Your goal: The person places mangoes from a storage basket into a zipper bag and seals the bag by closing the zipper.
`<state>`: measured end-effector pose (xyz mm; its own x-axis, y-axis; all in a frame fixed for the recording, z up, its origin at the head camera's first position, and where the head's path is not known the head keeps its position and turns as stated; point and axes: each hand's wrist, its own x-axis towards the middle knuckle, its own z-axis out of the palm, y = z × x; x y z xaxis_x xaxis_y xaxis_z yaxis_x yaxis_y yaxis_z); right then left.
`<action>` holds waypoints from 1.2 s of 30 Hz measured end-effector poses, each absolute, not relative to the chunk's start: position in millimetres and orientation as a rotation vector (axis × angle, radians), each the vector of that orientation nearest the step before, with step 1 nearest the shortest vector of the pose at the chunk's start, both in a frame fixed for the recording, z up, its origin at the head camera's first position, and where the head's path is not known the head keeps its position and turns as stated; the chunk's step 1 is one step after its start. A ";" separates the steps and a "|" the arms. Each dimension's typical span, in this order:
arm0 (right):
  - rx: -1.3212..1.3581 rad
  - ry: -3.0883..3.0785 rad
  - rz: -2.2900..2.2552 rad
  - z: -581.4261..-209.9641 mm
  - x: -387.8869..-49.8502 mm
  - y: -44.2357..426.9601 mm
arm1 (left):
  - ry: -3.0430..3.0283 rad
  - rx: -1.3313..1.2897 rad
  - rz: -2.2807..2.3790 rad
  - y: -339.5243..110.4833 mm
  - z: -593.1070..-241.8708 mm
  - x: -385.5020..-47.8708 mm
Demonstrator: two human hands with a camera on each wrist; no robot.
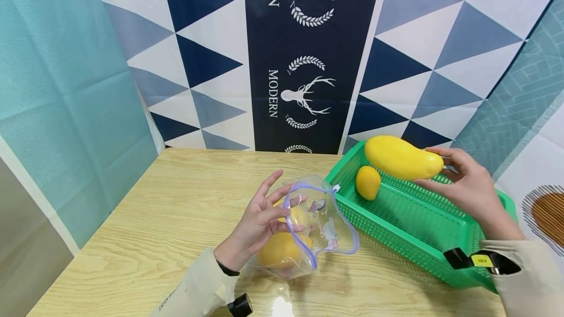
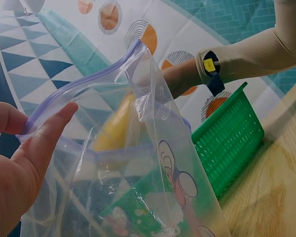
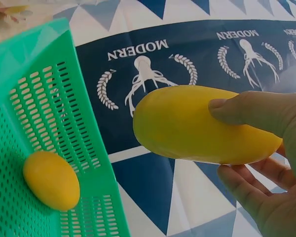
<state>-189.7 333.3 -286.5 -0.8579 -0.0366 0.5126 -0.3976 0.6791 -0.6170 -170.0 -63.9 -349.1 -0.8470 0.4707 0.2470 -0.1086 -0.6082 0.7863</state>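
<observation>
In the head view, a large yellow mango-like fruit (image 1: pixel 398 158) is held up over the green basket's left part by my right hand (image 1: pixel 471 187), whose thumb and fingers grip one end; the right wrist view shows the same fruit (image 3: pixel 197 123) and hand (image 3: pixel 261 153). My left hand (image 1: pixel 264 221) pinches the purple-edged rim of a clear zip bag (image 1: pixel 328 219); the left wrist view shows its thumb and finger (image 2: pixel 44 131) on that rim. Yellow fruit (image 1: pixel 279 251) lies inside the bag, low and near the left wrist.
The green basket (image 1: pixel 396 238) stands on the right of the wooden table (image 1: pixel 145 229), with one smaller yellow fruit (image 1: pixel 367 182) in its left end. A patterned cloth (image 1: pixel 211 62) hangs behind the table's back edge.
</observation>
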 end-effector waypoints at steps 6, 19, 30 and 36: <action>0.391 -2.391 1.087 -287.5 -189.6 328.6 | 1.162 0.623 2.477 -63.9 -348.5 -169.5; 0.431 -2.338 1.163 -289.6 -185.5 316.5 | 1.151 0.609 2.481 -64.0 -348.2 -169.2; 0.462 -2.296 1.230 -290.3 -179.7 307.3 | 1.157 0.604 2.478 -63.7 -347.8 -168.9; 0.512 -2.278 1.254 -286.7 -173.5 300.0 | 1.157 0.600 2.478 -63.7 -348.0 -168.6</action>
